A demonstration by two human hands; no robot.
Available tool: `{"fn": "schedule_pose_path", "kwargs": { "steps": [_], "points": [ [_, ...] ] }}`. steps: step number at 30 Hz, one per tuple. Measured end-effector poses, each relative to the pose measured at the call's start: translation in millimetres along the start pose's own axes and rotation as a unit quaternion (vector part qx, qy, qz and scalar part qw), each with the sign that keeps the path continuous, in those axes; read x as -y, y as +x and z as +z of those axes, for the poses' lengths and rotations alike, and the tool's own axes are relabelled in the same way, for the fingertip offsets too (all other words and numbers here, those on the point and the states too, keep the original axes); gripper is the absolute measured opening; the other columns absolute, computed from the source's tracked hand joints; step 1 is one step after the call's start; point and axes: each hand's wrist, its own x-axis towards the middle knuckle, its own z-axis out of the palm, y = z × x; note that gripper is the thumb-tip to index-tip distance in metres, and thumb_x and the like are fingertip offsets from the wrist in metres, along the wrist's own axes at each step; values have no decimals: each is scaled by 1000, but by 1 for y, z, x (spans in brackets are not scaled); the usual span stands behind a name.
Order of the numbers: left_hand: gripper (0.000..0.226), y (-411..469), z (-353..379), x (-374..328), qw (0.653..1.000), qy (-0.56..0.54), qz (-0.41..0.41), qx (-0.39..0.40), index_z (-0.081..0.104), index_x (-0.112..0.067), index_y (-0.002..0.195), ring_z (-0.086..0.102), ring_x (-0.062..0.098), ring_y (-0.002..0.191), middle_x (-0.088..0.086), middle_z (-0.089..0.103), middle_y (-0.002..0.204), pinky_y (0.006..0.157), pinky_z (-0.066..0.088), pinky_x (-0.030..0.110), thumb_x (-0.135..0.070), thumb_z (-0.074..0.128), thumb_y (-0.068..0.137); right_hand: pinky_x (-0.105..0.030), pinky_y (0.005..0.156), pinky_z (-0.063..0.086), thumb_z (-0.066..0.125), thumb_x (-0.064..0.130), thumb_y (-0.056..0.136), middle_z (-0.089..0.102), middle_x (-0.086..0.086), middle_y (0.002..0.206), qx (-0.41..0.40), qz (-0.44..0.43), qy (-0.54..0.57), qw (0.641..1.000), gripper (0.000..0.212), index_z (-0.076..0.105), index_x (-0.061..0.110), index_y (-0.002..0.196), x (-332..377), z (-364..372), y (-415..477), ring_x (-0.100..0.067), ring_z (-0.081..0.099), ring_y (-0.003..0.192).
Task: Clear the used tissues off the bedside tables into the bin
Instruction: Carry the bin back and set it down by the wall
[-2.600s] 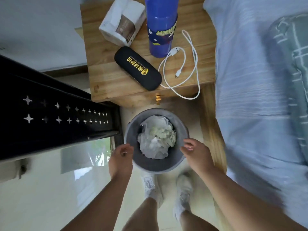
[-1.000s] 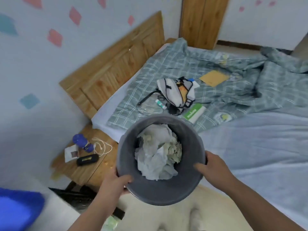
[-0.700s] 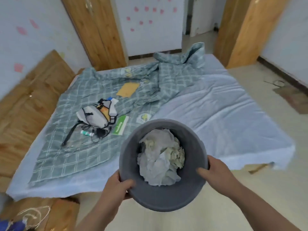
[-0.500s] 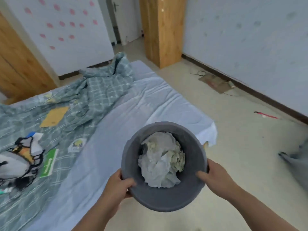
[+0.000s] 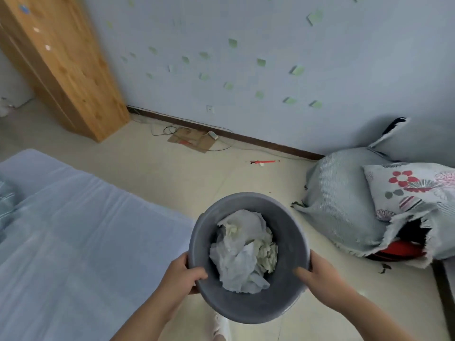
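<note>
I hold a round grey bin (image 5: 248, 308) in front of me, lifted off the floor. Crumpled white tissues (image 5: 242, 257) fill its middle. My left hand (image 5: 183, 275) grips the bin's left rim with the thumb inside. My right hand (image 5: 320, 274) grips the right rim the same way. No bedside table is in view.
The bed's pale blue sheet (image 5: 73, 230) fills the lower left. A grey cushion and a flowered pillow (image 5: 369, 207) lie heaped on the floor at right. A wooden wardrobe (image 5: 66, 67) stands at the upper left. Cardboard, cables (image 5: 194, 141) and a red stick (image 5: 264, 161) lie by the wall.
I lifted the bin from the floor by the bedside table and turned right with it. The view swung from the bed toward the far wall and the cushion heap.
</note>
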Motion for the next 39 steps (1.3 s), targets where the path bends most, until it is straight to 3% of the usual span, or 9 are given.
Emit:
{"fn": "schedule_pose_path", "kwargs": {
  "steps": [7,11,17,20,24,29,32,36,39],
  "points": [
    [52,162,-5,-72,998,5,-36,47,71,-25,115,81,21,87,-1,83,97,72,67,40,-10,70,65,-36,78,60,60,42,63,76,13,94,-17,38,0,999,39,66,30,100,49,-37,145,-5,71,86],
    [45,234,-12,-141,997,18,-28,63,73,-22,112,80,17,84,-1,83,95,68,66,33,-13,69,68,-24,66,51,65,25,83,73,10,92,-40,40,-13,998,15,63,27,98,94,-73,210,-5,68,82],
    [47,335,-13,-229,997,42,-3,57,73,-23,110,80,15,80,-2,83,92,64,64,30,-12,70,64,-7,58,46,64,21,87,73,23,89,-25,23,26,999,25,60,39,103,134,-117,318,15,65,79],
    [51,389,-13,-252,999,42,-15,30,73,-22,111,80,15,81,-2,82,93,65,64,31,-11,70,61,-10,62,50,64,26,82,74,23,90,4,25,23,999,23,63,35,104,145,-127,392,11,67,83],
    [55,453,-33,-280,999,17,-43,-12,72,-22,111,79,22,88,-3,83,93,65,65,32,-10,72,58,-31,75,58,61,36,75,74,8,87,64,9,-22,998,23,61,29,97,179,-132,499,-9,70,82],
    [55,495,-88,-309,993,-54,-52,-96,69,-26,113,79,13,81,-10,82,93,64,65,30,-16,74,60,-23,67,51,61,38,77,72,11,96,162,-56,-101,980,26,57,30,102,291,-133,618,-8,68,85],
    [53,505,-132,-324,980,-124,-52,-149,65,-30,114,79,10,81,-14,80,91,64,65,29,-22,76,62,-24,68,55,63,41,73,74,14,98,200,-115,-146,962,33,59,31,104,380,-114,674,-5,70,88],
    [50,530,-207,-328,949,-208,-50,-230,64,-33,112,79,12,80,-12,81,90,65,65,30,-20,75,65,-27,68,58,63,39,76,75,16,91,243,-181,-198,932,29,61,28,102,487,-55,740,-5,71,85],
    [50,553,-272,-322,929,-255,-49,-263,65,-31,114,79,12,83,-14,81,92,65,65,29,-19,74,66,-27,74,57,64,36,82,73,14,102,276,-203,-216,914,26,59,29,106,553,9,779,-6,69,92]
  ]
}}
